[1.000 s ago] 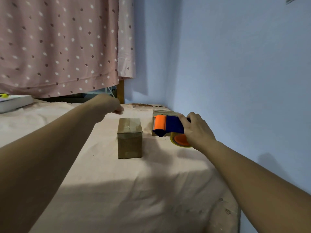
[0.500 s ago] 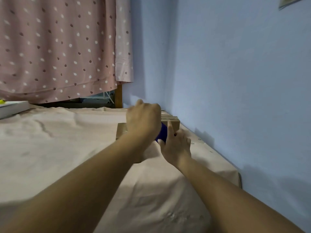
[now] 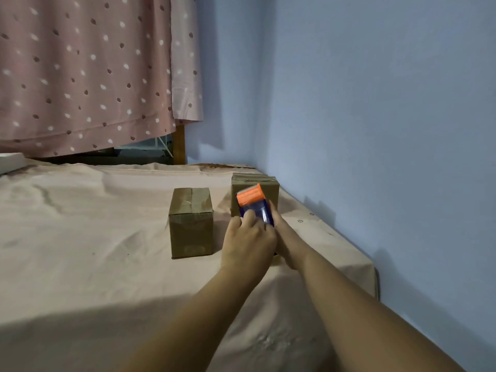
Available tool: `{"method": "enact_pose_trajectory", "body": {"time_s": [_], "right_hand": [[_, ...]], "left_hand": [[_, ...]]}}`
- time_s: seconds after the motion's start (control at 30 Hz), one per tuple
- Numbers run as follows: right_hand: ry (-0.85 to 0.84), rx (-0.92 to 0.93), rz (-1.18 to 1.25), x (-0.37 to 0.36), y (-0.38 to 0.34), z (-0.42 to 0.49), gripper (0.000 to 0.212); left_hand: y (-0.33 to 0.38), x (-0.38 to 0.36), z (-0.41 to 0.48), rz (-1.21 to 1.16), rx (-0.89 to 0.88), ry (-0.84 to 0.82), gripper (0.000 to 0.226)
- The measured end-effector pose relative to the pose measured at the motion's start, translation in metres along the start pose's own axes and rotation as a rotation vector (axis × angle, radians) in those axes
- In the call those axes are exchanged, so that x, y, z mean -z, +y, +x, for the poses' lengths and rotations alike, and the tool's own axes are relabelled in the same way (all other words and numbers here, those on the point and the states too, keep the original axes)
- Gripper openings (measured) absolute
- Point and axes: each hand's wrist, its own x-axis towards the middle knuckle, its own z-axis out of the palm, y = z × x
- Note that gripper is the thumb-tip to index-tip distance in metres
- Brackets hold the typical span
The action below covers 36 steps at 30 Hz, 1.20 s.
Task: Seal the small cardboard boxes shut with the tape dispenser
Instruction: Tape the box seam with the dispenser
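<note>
**Head view: tape dispenser (image 3: 253, 204) held up beside two small cardboard boxes**

Closest to me, two bare forearms reach in from the bottom edge over a pale pink cloth (image 3: 80, 237) that covers the whole work surface. They meet right of centre.

The left hand (image 3: 248, 241) is seen from the back, its fingers curled onto the blue body of the tape dispenser from the left. The right hand (image 3: 284, 237) is mostly hidden behind it. One finger lies along the right side of the blue body and this hand holds the tool from beneath, though I cannot tell how its other fingers sit.

The dispenser is tilted, with its orange head pointing up and away. That orange face carries faint pale print, too blurred for me to read.

Just left of the hands, the nearer box (image 3: 191, 224) stands on the cloth. Its flaps are closed, with clear tape along the top seam and over the front edge. A faint round mark low on its front is unreadable, and its contents are hidden.

Behind the dispenser, the farther box (image 3: 268, 187) sits next to the blue wall (image 3: 375, 103), also closed and taped on top. I cannot tell whether the dispenser touches it.

At the far left edge lies a flat white object (image 3: 9, 162). Beyond the cloth stands a wooden post (image 3: 179, 145), under a hanging pink curtain (image 3: 80, 76) dotted white and brown.
</note>
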Motion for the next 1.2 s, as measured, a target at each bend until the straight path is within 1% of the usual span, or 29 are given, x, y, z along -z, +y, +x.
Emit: {"method": "enact_pose_trajectory", "body": {"time_s": [0.03,0.07,0.13,0.23,0.27,0.37,0.43,0.53,0.63,0.7,0.73,0.77,0.83,0.87,0.9,0.97,1.1,1.2], "right_hand": [[-0.029,0.001,-0.105,0.004,-0.003,-0.003,0.048],[-0.055,0.021,-0.174,0.009,-0.002,-0.003,0.045],[-0.060,0.039,-0.247,0.013,0.000,-0.007,0.034],[-0.090,0.042,-0.213,0.020,0.006,-0.005,0.064],[-0.096,0.034,-0.181,0.021,0.005,-0.006,0.070],[-0.119,-0.002,-0.140,0.025,0.009,-0.009,0.079],[-0.159,0.010,-0.133,0.027,0.013,-0.010,0.086],[-0.196,0.055,-0.150,0.026,0.017,-0.012,0.085],[-0.200,0.078,-0.087,0.027,0.020,-0.013,0.089],[-0.194,0.069,0.048,0.031,0.021,-0.014,0.086],[-0.198,0.060,0.146,0.033,0.021,-0.015,0.079],[-0.207,0.054,0.231,0.034,0.020,-0.017,0.067],[-0.218,0.032,0.295,0.034,0.019,-0.017,0.035],[-0.205,0.023,0.284,0.034,0.020,-0.017,0.028],[-0.188,0.026,0.261,0.035,0.022,-0.015,0.030],[-0.151,0.045,0.227,0.036,0.026,-0.010,0.041],[-0.142,0.072,0.164,0.034,0.032,-0.008,0.056],[-0.131,0.089,0.098,0.031,0.032,-0.007,0.061]], "left_hand": [[0.001,-0.002,-0.001,-0.038,0.019,0.047,0.015],[0.005,-0.006,-0.002,-0.068,0.031,0.052,0.014],[0.010,-0.019,-0.005,-0.069,0.049,0.083,0.012],[0.017,-0.022,-0.006,-0.096,0.063,0.149,0.014],[0.020,-0.023,-0.005,-0.094,0.079,0.155,0.016],[0.026,-0.033,-0.008,-0.061,0.109,0.191,0.020],[0.030,-0.036,-0.010,-0.083,0.117,0.161,0.022],[0.031,-0.041,-0.013,-0.089,0.132,0.182,0.026],[0.030,-0.046,-0.013,-0.104,0.127,0.225,0.030],[0.032,-0.047,-0.014,-0.110,0.120,0.234,0.032],[0.033,-0.049,-0.014,-0.116,0.119,0.239,0.034],[0.034,-0.051,-0.014,-0.126,0.117,0.253,0.037],[0.039,-0.054,-0.014,-0.171,0.123,0.273,0.041],[0.041,-0.055,-0.014,-0.191,0.129,0.279,0.041],[0.044,-0.057,-0.013,-0.207,0.137,0.279,0.041],[0.049,-0.061,-0.014,-0.224,0.156,0.255,0.044],[0.059,-0.084,-0.028,-0.208,0.160,0.164,0.064],[0.062,-0.093,-0.034,-0.281,0.203,0.115,0.063]]}}
